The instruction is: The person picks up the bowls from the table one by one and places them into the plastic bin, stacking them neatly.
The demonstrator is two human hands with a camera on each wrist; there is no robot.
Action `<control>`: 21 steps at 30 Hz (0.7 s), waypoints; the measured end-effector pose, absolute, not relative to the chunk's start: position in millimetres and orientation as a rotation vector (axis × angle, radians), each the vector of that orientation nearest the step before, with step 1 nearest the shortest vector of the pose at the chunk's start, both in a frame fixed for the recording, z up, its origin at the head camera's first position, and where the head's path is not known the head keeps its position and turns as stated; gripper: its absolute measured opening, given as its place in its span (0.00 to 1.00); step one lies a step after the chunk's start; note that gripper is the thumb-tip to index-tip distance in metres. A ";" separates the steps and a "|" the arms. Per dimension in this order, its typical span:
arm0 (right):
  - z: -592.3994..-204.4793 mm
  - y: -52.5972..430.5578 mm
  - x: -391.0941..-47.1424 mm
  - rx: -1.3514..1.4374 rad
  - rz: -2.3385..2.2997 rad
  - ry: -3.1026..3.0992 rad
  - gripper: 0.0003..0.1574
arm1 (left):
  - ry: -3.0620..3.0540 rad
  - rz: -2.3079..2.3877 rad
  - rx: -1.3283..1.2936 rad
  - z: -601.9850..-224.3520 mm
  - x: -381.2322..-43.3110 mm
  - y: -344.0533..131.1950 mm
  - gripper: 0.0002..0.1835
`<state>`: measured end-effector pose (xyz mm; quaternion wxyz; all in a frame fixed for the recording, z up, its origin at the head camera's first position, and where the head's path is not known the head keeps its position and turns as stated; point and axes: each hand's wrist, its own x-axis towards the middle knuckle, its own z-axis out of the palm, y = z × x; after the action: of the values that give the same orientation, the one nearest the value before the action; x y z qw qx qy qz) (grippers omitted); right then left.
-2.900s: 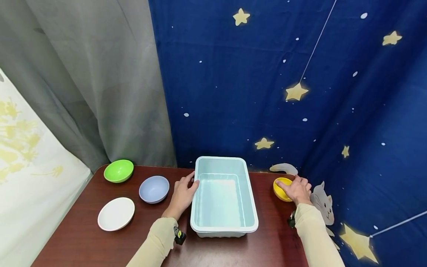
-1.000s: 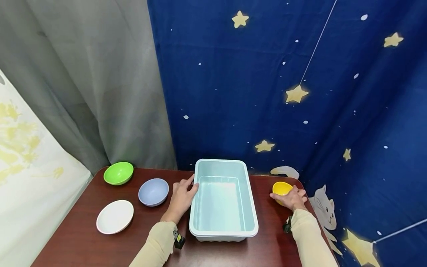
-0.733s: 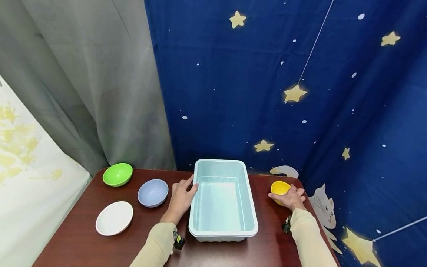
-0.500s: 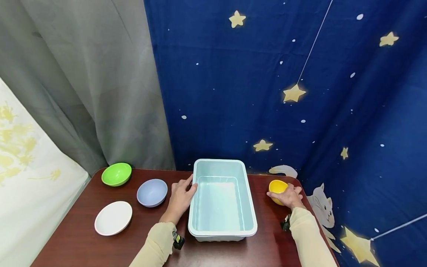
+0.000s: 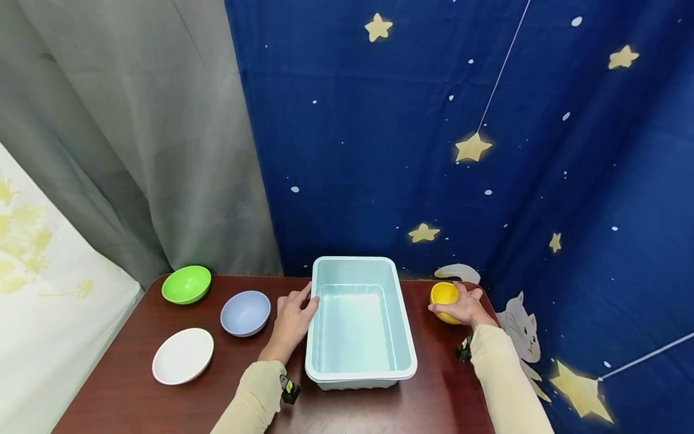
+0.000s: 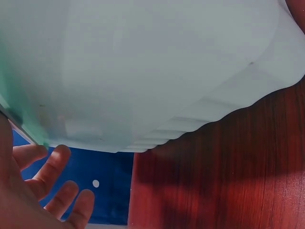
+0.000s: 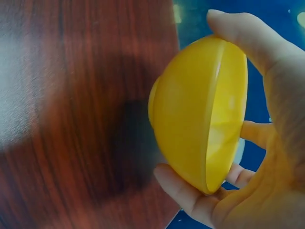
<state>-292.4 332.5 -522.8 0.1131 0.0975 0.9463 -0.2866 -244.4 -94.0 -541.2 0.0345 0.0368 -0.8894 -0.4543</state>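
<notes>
A yellow bowl is gripped by my right hand at the table's far right corner. In the right wrist view, the thumb and fingers span the rim of the bowl from opposite sides, and its foot faces the table, over a dark shadow. A pale blue rectangular basin stands at the middle of the table. My left hand holds its left rim, thumb over the edge and fingers outside. The left wrist view has the other fingers of the left hand spread loosely beside the basin's outer wall.
To the left on the dark red table stand a light blue bowl, a green bowl and a white bowl. A grey curtain and a blue starry curtain hang behind the table's far edge.
My right hand has shifted its grip on the yellow bowl, thumb now at the near left side, and has moved the bowl slightly left and away. The left hand stays at the basin.
</notes>
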 end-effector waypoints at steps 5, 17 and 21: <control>-514.2 328.0 -294.5 0.208 -0.854 2.807 0.73 | -2.734 -1.411 0.110 -540.2 -244.5 -94.2 0.32; -479.0 315.3 -300.5 0.033 -0.701 2.913 0.73 | -2.728 -1.413 0.103 -539.5 -246.3 -94.4 0.32; -471.2 311.6 -300.8 -0.001 -0.717 2.905 0.75 | -2.737 -1.418 0.113 -540.7 -245.4 -93.7 0.33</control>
<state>-300.8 311.6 -471.2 0.0748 -0.0003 0.9682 -0.2389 -245.4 -93.7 -540.7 0.0284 0.0365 -0.8870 -0.4595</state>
